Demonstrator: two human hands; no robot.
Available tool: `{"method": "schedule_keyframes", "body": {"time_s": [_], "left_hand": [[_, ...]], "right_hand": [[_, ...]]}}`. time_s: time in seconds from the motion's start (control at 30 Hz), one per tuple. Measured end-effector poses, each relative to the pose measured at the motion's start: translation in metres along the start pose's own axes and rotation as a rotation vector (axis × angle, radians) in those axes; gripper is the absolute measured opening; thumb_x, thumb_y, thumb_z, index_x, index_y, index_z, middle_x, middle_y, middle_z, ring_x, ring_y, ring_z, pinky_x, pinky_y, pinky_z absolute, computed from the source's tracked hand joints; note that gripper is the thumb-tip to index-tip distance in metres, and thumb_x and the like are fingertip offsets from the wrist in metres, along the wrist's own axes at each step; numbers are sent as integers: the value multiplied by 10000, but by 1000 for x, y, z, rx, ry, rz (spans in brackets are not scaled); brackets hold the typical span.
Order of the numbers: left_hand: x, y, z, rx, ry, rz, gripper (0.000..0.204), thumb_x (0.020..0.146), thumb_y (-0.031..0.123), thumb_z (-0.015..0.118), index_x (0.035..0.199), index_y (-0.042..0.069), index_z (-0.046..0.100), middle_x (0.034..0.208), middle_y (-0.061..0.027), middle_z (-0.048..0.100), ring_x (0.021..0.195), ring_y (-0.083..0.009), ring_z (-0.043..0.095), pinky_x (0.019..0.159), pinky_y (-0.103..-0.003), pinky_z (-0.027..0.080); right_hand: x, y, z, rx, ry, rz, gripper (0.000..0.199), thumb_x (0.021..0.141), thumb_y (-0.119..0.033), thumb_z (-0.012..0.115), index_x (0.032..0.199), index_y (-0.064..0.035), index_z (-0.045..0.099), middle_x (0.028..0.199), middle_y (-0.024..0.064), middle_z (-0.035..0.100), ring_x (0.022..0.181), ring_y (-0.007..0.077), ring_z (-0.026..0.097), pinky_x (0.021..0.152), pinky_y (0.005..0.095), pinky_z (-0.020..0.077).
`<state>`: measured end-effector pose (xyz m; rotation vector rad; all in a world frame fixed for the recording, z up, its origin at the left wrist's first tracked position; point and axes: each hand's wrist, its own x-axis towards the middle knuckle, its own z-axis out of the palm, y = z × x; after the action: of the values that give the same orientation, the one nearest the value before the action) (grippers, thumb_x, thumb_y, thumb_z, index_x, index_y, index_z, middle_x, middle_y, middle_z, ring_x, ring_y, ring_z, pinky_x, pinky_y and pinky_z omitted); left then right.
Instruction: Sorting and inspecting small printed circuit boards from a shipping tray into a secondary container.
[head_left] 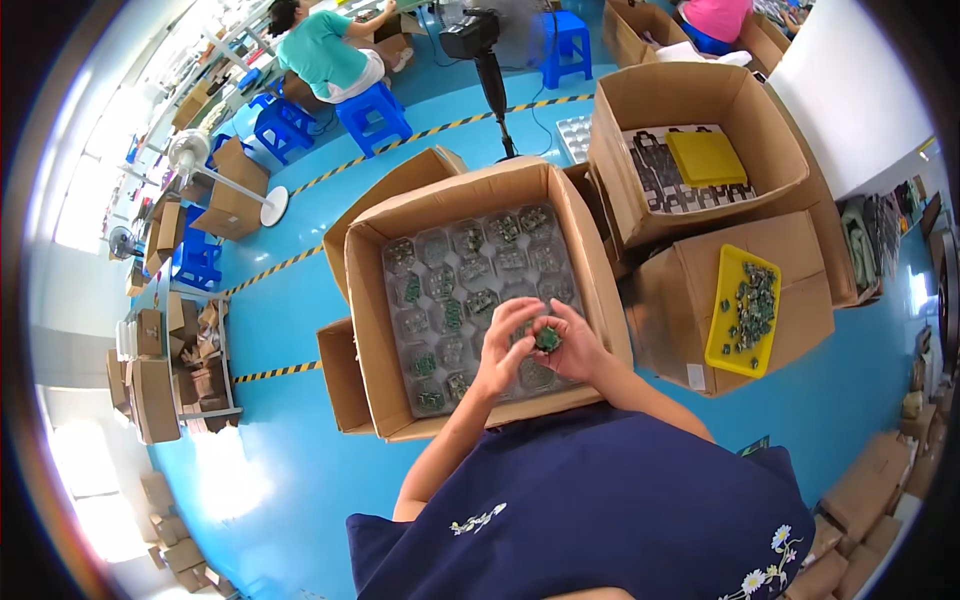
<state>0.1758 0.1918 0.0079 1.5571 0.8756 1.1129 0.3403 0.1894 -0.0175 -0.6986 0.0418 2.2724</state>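
Both of my hands are together over a large open cardboard box [362,300]. Inside it lies a clear plastic tray [428,248] with round-cornered pockets, many of them holding small green circuit boards [424,363]. A small green circuit-board part [547,339] sits in the curled fingers of my right hand [578,350]. My left hand [505,350] is close against it, its fingers stretched and apart from the thumb. The left thumb tip comes near the part; whether it touches cannot be made out. Part of the tray is hidden beneath my hands.
At the right, a yellow tray [714,340] of loose small parts [752,310] rests on a closed carton [690,300]. Behind it, an open carton [690,90] holds a yellow lid-like tray [706,158]. A standing fan [190,150] is at the left. Two people sit working farther back.
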Motion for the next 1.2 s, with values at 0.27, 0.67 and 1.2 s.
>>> {"method": "schedule_keyframes", "body": {"time_s": [0.27, 0.67, 1.2], "left_hand": [[99, -109, -3, 729, 271, 58, 300, 743, 110, 674, 1026, 13, 643, 991, -161, 652, 924, -317, 595, 859, -379, 457], [161, -165, 11, 1358, 16, -11, 168, 739, 132, 601, 888, 90, 668, 1037, -102, 608, 1021, -292, 524, 809, -424, 443], [-17, -63, -41, -554, -188, -736, 267, 980, 208, 476, 1172, 25, 513, 1020, -36, 588, 941, -142, 605, 877, -287, 496]], "right_hand": [[-18, 7, -17, -111, 9, -120, 346, 942, -323, 506, 668, -122, 442, 673, 21, 497, 616, 154, 532, 492, 276, 391], [-13, 11, -42, -37, 112, -167, 257, 938, -281, 522, 760, -99, 489, 732, 42, 526, 678, 186, 539, 535, 282, 423], [-4, -12, 4, -1655, -153, -843, 251, 816, -143, 684, 1047, -53, 640, 1040, 131, 629, 881, 302, 632, 753, 337, 502]]}}
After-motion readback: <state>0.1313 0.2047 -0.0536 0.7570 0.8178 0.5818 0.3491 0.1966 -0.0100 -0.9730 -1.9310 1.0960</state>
